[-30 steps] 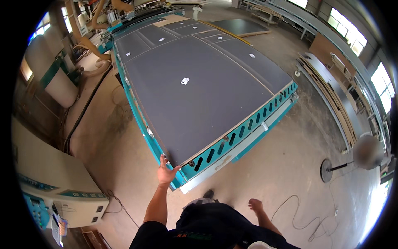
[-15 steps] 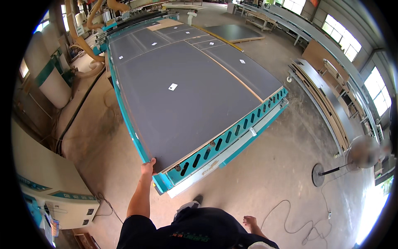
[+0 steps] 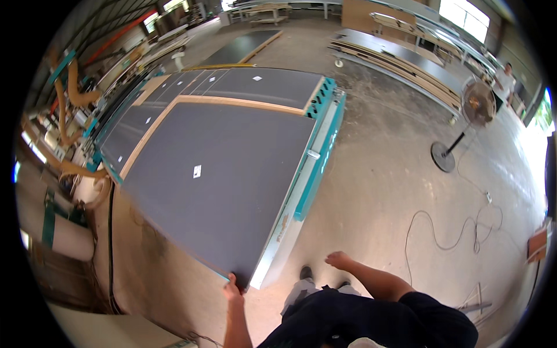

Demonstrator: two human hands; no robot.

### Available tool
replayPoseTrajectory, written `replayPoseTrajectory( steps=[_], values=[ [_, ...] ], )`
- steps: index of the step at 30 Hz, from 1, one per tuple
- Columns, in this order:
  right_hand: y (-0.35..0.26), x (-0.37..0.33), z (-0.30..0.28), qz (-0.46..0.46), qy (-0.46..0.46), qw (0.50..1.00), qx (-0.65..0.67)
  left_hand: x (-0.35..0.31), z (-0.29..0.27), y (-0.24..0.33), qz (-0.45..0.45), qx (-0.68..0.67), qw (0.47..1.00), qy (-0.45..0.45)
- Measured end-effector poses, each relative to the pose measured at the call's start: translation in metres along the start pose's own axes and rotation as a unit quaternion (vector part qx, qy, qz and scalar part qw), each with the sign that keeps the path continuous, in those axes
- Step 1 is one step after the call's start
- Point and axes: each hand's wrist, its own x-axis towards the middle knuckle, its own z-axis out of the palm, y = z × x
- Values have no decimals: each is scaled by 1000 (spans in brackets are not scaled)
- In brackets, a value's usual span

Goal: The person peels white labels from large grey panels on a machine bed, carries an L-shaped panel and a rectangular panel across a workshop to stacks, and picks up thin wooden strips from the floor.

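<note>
A large dark grey panel (image 3: 243, 156) with a small white label (image 3: 197, 171) lies on the teal-framed machine bed (image 3: 318, 185). My left hand (image 3: 233, 286) grips its near corner, thumb on the top face and the other fingers mostly hidden beneath. That corner reaches the near end of the bed. Light wood-coloured gaps separate this panel from the other cut panels (image 3: 267, 84) behind it. My right hand (image 3: 337, 260) hangs over the floor to the right of the bed, empty, its fingers loosely extended and touching nothing.
A standing fan (image 3: 478, 104) with a round base is at the right, its cable (image 3: 449, 246) looping over the floor. Stacked boards (image 3: 400, 58) rest on a low cart at the back right, near another person (image 3: 503, 84). A dark hose (image 3: 111, 249) runs along the left.
The large panel has been pulled toward me and away from its neighbours, widening the wood-coloured gaps. My view has turned right. My right arm has come forward.
</note>
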Motion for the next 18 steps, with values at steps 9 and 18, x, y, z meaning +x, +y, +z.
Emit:
replayPoseTrajectory(
  steps=[9, 18],
  values=[
    [-77, 92, -133, 528, 181, 477, 679, -164, 42, -148, -134, -78, 973, -174],
    [-7, -64, -130, 496, 240, 472, 688, -200, 20, -236, -123, -184, 937, -271]
  ],
)
